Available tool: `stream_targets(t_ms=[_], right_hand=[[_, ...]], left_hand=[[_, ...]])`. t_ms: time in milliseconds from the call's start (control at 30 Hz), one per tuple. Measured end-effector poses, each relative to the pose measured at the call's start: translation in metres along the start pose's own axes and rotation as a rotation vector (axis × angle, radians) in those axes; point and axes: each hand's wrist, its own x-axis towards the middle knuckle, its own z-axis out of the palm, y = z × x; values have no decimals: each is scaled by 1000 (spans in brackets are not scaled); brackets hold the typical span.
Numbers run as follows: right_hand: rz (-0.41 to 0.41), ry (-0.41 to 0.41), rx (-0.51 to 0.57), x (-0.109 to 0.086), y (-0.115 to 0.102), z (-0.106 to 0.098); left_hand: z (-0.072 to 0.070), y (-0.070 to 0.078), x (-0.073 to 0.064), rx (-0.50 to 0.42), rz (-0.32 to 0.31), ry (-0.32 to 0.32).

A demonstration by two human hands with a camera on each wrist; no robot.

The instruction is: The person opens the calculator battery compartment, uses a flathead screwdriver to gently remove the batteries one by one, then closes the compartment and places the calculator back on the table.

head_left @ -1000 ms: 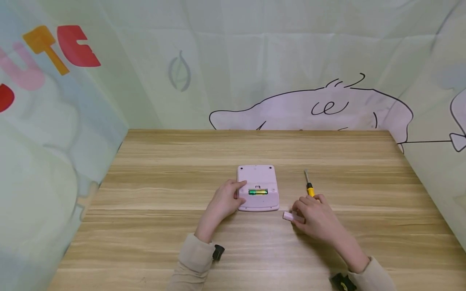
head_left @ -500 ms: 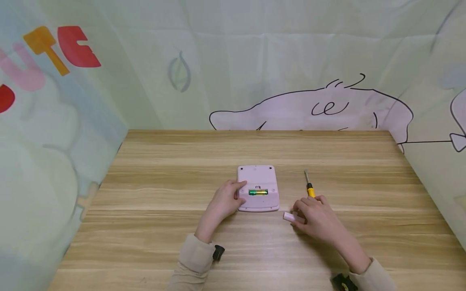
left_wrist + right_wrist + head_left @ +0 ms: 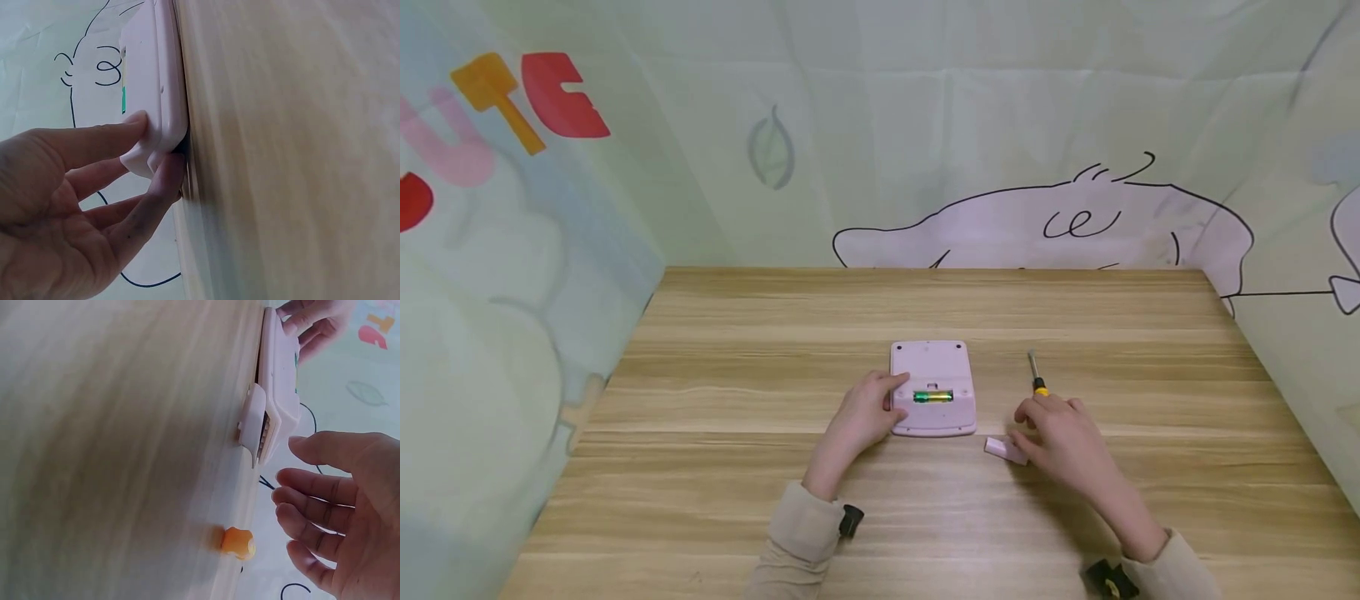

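A pink calculator (image 3: pixel 931 364) lies back side up on the table, its battery slot uncovered with a green-and-gold battery (image 3: pixel 932 397) inside. My left hand (image 3: pixel 865 412) grips its left edge; in the left wrist view the thumb is on the back and a finger is tucked at the lower rim of the calculator (image 3: pixel 142 69). Near its lower right corner lies a pink battery cover (image 3: pixel 1004 450) on the wood. My right hand (image 3: pixel 1063 437) hovers just right of the cover. The right wrist view shows that hand (image 3: pixel 350 506) with loose fingers, apart from the cover (image 3: pixel 252 419).
Beyond the right hand lies a screwdriver (image 3: pixel 1034 372) with a yellow-and-black handle, partly hidden by that hand. The handle's end (image 3: pixel 239 542) shows in the right wrist view. The wooden table (image 3: pixel 760 333) meets a printed cloth backdrop (image 3: pixel 880 125).
My right hand has let go of the battery cover and shifted slightly up and right, covering more of the screwdriver handle. The left hand and calculator stay put.
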Motion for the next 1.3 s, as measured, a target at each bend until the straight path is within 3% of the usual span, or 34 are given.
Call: stream_targets(t_ms=[233, 500, 733, 1300], right_hand=[[62, -4, 57, 3, 5, -2], [155, 48, 108, 8, 15, -4], [275, -13, 124, 13, 25, -10], [399, -148, 76, 20, 36, -9]], left_hand=[[0, -1, 1, -3, -1, -2], [-1, 0, 2, -5, 1, -6], [-1, 1, 1, -3, 2, -6], [2, -1, 1, -8, 2, 1]])
